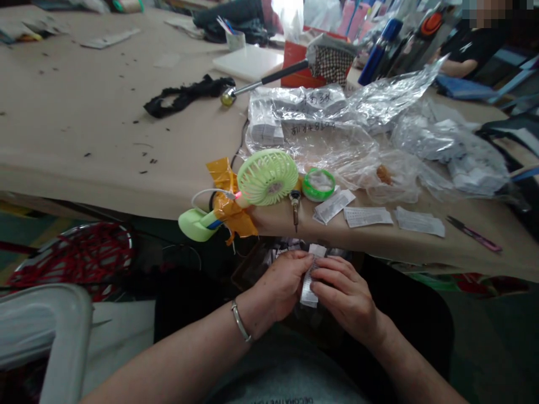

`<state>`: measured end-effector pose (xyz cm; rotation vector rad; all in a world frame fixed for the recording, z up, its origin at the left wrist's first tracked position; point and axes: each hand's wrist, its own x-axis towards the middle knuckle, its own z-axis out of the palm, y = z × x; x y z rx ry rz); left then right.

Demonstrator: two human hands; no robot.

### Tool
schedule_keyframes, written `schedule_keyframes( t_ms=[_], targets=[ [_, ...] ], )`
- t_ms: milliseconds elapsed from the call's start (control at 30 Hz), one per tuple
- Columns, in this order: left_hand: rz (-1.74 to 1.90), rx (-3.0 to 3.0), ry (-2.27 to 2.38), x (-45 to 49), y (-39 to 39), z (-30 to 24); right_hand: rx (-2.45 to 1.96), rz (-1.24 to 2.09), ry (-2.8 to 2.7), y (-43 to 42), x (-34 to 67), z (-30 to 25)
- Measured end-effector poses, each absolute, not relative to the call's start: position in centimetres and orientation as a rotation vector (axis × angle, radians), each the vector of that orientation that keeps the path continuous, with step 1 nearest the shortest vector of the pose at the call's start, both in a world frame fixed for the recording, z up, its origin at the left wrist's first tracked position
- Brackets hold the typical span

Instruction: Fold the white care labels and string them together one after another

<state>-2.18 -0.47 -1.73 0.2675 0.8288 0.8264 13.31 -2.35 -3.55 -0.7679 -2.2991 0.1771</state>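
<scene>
Between my hands, below the table's front edge, is a narrow stack of white printed labels [309, 294]. My left hand [287, 280] pinches its upper left side between thumb and fingers. From the right, the fingers of my right hand [347, 294] are curled against the same stack. On the table's edge just beyond lie several white printed slips, among them a folded one [334, 206] and a flat one [368, 217]. A soldering-iron-like tool with a pointed metal tip [295, 213] hangs at the edge beside them.
A light green fan [268, 178] is fixed to the edge with orange tape [236, 213]. Near it sits a green round container [319, 185]. Clear plastic bags [328, 140] spread behind. Pink-handled scissors or snips [474, 233] lie right. A person [475, 53] is at the far right.
</scene>
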Motion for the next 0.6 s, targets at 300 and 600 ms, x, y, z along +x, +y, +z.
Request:
schedule_keyframes(
  t_ms=[300,600],
  targets=[
    [0.83,0.273,0.785,-2.4,-0.7,-2.2,-0.751,0.177,-2.324,-2.0,13.0,-3.2],
    [0.627,0.31,0.798,-2.8,-0.6,-1.3,-1.087,0.735,-1.742,-2.4,14.4,-3.4]
  ],
)
